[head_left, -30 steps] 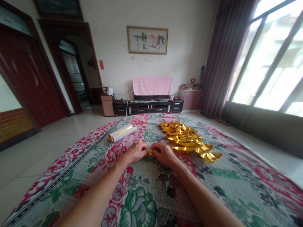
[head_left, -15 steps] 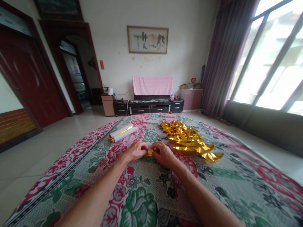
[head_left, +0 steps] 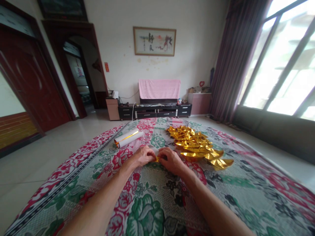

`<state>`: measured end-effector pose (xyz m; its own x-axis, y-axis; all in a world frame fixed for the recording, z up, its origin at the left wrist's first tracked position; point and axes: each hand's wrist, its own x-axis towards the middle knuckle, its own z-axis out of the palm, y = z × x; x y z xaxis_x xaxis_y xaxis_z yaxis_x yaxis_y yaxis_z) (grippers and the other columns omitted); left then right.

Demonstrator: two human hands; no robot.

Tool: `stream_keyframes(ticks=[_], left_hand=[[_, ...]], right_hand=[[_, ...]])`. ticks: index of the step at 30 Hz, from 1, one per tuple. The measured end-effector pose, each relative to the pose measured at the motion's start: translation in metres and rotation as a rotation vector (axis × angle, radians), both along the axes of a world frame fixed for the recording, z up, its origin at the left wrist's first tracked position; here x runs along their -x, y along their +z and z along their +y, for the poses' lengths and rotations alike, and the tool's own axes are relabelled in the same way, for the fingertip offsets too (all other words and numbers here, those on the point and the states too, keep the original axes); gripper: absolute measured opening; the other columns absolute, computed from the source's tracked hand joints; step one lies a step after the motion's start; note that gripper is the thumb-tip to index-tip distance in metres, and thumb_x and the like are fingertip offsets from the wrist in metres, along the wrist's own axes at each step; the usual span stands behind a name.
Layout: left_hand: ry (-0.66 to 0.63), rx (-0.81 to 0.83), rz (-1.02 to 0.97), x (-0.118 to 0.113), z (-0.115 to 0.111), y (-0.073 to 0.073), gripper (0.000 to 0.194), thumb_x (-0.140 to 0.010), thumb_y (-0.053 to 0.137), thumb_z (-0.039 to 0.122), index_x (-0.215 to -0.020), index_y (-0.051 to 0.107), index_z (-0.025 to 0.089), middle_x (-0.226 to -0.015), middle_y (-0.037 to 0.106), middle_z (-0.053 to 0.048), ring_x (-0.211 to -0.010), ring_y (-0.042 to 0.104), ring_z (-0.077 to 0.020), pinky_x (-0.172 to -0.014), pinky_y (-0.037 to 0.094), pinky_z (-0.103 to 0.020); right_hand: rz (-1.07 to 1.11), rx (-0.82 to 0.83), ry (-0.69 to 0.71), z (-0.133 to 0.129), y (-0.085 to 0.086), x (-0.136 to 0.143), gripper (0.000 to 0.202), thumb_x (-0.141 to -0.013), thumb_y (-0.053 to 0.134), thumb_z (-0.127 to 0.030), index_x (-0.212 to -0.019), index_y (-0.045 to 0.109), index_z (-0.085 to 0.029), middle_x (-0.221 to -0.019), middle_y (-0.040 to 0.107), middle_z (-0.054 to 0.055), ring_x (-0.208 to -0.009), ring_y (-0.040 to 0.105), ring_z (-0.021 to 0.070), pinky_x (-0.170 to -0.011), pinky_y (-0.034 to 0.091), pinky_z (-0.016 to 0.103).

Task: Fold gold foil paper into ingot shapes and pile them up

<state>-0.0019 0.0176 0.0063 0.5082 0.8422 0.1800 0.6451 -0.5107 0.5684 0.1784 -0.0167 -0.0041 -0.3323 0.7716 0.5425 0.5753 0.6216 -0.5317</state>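
My left hand [head_left: 145, 155] and my right hand [head_left: 169, 160] meet over the middle of the table. Between them is a sheet of gold foil paper [head_left: 157, 159], white on its back, with both hands' fingers pinched on its near edge. A little gold shows between the fingertips; most of the sheet is hidden behind the hands. Right of my right hand lies a pile of folded gold foil ingots [head_left: 197, 144], pointed at the ends. Beyond my left hand rests a loose roll of the same paper [head_left: 129, 137], white outside with a gold strip showing.
A flowered cloth [head_left: 145, 213] in red, green and grey covers the round table. Across the floor stands a low black TV cabinet [head_left: 157, 111], with a pink cloth [head_left: 159, 89] draped over what stands on it. Curtains [head_left: 226, 65] and a window are at the right.
The view has shifted very slightly. Both hands stay at the sheet's near edge, with a slight change at the fingertips; the pile and the roll have not moved.
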Motion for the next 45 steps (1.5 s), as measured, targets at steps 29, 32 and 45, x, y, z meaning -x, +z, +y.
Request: stream_keyframes(ticks=[29,32,45], left_hand=[[-0.092,-0.046,0.020,0.006,-0.003,0.004,0.017,-0.070,0.055,0.025,-0.079,0.069,0.017,-0.077,0.062,-0.002,-0.077,0.054,-0.0144,-0.072,0.041,-0.022],[-0.118,-0.039,0.027,0.006,-0.003,0.005,0.017,-0.071,0.054,0.024,-0.078,0.068,0.017,-0.074,0.062,-0.001,-0.077,0.054,-0.0144,-0.074,0.041,-0.023],[-0.113,-0.053,0.020,0.006,-0.003,0.005,0.018,-0.070,0.055,0.027,-0.078,0.068,0.017,-0.074,0.061,-0.001,-0.079,0.054,-0.0146,-0.072,0.041,-0.022]], right_hand=[[-0.095,0.024,-0.108,0.000,-0.001,0.013,0.012,-0.069,0.057,-0.013,-0.065,0.068,-0.018,-0.080,0.064,0.005,-0.080,0.056,0.0157,-0.072,0.043,0.025],[-0.108,0.040,-0.059,0.001,0.001,0.009,0.015,-0.070,0.056,-0.013,-0.069,0.070,-0.019,-0.084,0.065,0.004,-0.084,0.056,0.0155,-0.076,0.043,0.026],[-0.087,0.073,0.056,-0.001,0.005,-0.006,0.027,-0.073,0.050,-0.008,-0.088,0.069,-0.020,-0.108,0.060,0.006,-0.099,0.055,0.0160,-0.090,0.040,0.030]])
